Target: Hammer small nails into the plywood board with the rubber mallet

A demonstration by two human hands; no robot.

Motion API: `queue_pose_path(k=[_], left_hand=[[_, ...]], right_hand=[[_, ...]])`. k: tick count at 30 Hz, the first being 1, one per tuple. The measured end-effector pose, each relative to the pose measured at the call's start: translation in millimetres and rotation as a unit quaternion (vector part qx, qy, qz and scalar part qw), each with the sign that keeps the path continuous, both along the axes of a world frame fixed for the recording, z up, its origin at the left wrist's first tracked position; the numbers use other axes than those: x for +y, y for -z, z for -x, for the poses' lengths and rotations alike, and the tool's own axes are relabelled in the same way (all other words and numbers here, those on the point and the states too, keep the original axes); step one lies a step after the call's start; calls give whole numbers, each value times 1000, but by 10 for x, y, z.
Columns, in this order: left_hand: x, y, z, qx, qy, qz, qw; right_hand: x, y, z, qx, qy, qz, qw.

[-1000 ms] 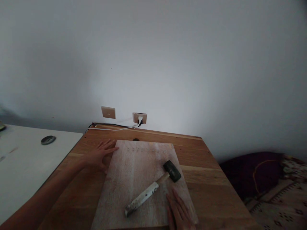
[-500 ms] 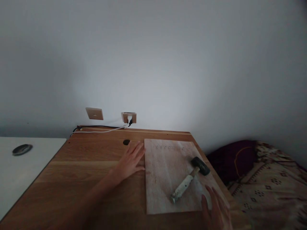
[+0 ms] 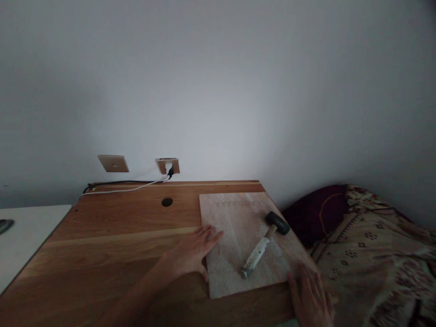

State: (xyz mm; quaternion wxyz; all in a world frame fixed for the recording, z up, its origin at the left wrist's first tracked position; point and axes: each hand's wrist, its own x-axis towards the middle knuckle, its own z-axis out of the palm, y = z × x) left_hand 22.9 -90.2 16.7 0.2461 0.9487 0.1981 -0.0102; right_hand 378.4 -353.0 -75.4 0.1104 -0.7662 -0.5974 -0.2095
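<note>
A pale wooden board (image 3: 235, 245) lies flat, with several small dark marks in a row along its far edge. My left hand (image 3: 195, 247) rests at the board's left edge, fingers laid over the surface and thumb down beside the edge. Near the lower right corner, my right hand (image 3: 311, 295) touches the board with its fingers stretched out. Between the hands, a mallet (image 3: 260, 250) rests diagonally on the board, its black head to the upper right and its whitish, worn handle towards me. Neither hand touches the mallet.
The board lies on a wooden table (image 3: 129, 250) with a round cable hole (image 3: 166, 202). Behind, cables (image 3: 136, 186) run to a wall socket (image 3: 168, 166). A white surface (image 3: 30, 236) is at left; patterned bedding (image 3: 371, 245) and a purple pillow (image 3: 316, 209) are at right.
My left hand has come nearer to me along the board's left edge, and its fingers now overlap the top. The board is turned slightly, mallet on it; the view has shifted rightward.
</note>
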Motion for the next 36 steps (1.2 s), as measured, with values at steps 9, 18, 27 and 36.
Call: queue_pose_path(k=[9,18,27,36], left_hand=[[29,39,-149,-2,-14,20,1000],[-309,-212,-87,-59,23,31,998],[-882,154,-414,-122,-12,17,992],[-874,305,-468,-113,-74,44,990]], right_hand=[[154,-122,-19,67,49,-42,996],[255,-325,-383,78,77,-57,992],[367,-178,-460,74,104,-13,992],[443,-216,-682,89,68,-45,993]])
